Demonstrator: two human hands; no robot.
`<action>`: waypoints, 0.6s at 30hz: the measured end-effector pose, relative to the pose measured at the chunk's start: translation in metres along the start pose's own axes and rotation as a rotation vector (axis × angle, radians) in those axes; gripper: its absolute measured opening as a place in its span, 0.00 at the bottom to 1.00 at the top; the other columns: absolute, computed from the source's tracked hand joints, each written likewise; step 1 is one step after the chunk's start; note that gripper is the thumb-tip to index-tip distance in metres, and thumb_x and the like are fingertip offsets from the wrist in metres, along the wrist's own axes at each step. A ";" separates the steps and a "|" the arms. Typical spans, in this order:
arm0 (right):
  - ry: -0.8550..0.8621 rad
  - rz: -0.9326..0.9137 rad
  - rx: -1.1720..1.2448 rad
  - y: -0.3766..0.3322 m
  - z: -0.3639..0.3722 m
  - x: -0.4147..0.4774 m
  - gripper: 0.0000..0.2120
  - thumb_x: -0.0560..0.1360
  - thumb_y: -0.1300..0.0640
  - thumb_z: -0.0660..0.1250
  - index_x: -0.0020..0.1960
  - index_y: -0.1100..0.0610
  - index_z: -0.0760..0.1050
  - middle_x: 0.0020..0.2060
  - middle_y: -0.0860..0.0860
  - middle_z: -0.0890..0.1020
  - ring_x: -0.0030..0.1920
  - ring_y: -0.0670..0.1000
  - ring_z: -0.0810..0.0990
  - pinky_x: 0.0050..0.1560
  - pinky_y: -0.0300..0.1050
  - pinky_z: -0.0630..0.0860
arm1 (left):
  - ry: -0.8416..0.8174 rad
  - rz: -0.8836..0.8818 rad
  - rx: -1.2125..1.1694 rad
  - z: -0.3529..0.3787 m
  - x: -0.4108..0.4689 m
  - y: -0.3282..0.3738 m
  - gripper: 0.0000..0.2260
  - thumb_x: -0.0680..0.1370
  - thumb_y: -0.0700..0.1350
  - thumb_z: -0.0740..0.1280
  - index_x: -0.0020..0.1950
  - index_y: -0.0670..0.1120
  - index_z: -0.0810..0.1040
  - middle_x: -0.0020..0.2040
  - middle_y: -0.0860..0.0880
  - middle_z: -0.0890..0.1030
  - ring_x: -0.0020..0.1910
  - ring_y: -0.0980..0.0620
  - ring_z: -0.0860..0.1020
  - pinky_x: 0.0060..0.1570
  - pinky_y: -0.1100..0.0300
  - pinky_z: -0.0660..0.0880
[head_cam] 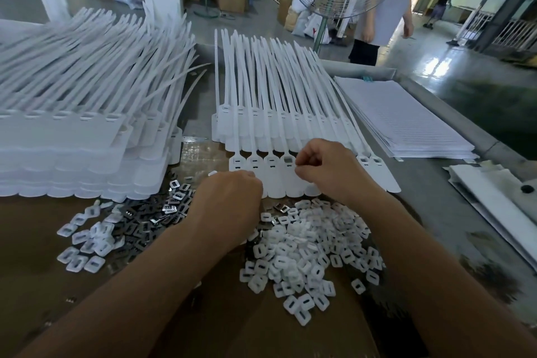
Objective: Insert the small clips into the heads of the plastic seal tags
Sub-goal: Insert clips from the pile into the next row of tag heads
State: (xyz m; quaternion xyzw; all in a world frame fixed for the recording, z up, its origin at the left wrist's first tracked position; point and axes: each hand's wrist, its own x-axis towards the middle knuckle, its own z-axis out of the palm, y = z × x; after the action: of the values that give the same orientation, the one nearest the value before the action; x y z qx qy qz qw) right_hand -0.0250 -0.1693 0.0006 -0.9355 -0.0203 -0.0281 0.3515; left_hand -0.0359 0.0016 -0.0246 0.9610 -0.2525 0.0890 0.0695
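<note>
Right hand (325, 171) pinches at a tag (287, 171) head; left hand (229, 203) rests fisted beside it, contents hidden; no writing legible.

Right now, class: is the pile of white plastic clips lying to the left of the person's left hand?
No: the white plastic clips lie heaped below the right hand, right of the left hand.

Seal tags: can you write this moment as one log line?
right hand: pinching at seal tag head | left hand: fisted beside metal clips | white caps: piled
</note>
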 end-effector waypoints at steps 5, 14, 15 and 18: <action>0.066 -0.001 -0.039 0.002 0.002 0.018 0.08 0.73 0.60 0.67 0.40 0.48 0.72 0.34 0.41 0.75 0.36 0.37 0.73 0.33 0.24 0.67 | 0.014 -0.019 0.005 -0.001 0.000 0.002 0.11 0.75 0.38 0.58 0.54 0.46 0.76 0.52 0.51 0.78 0.48 0.52 0.78 0.45 0.62 0.71; 0.072 0.019 -0.018 0.005 0.008 0.031 0.07 0.73 0.62 0.68 0.41 0.50 0.77 0.35 0.41 0.76 0.39 0.38 0.74 0.36 0.25 0.66 | 0.005 -0.021 0.000 -0.004 -0.001 0.003 0.11 0.75 0.38 0.58 0.52 0.45 0.77 0.51 0.51 0.78 0.47 0.52 0.78 0.40 0.63 0.69; 0.064 0.025 -0.016 0.006 0.009 0.032 0.07 0.73 0.61 0.68 0.41 0.49 0.77 0.35 0.41 0.76 0.38 0.38 0.73 0.35 0.26 0.65 | 0.004 -0.020 0.001 -0.004 -0.001 0.003 0.11 0.75 0.38 0.59 0.52 0.45 0.77 0.51 0.51 0.78 0.47 0.52 0.78 0.40 0.63 0.69; 0.028 0.045 -0.030 0.006 0.010 0.033 0.05 0.73 0.61 0.68 0.45 0.52 0.80 0.36 0.43 0.76 0.39 0.39 0.73 0.34 0.25 0.64 | 0.000 -0.011 0.003 -0.004 -0.001 0.003 0.11 0.75 0.38 0.59 0.52 0.46 0.77 0.51 0.51 0.78 0.47 0.51 0.78 0.41 0.63 0.68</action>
State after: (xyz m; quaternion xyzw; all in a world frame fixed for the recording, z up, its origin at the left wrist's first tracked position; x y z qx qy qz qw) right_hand 0.0090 -0.1664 -0.0089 -0.9404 0.0061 -0.0335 0.3383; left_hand -0.0388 0.0000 -0.0207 0.9625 -0.2469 0.0890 0.0686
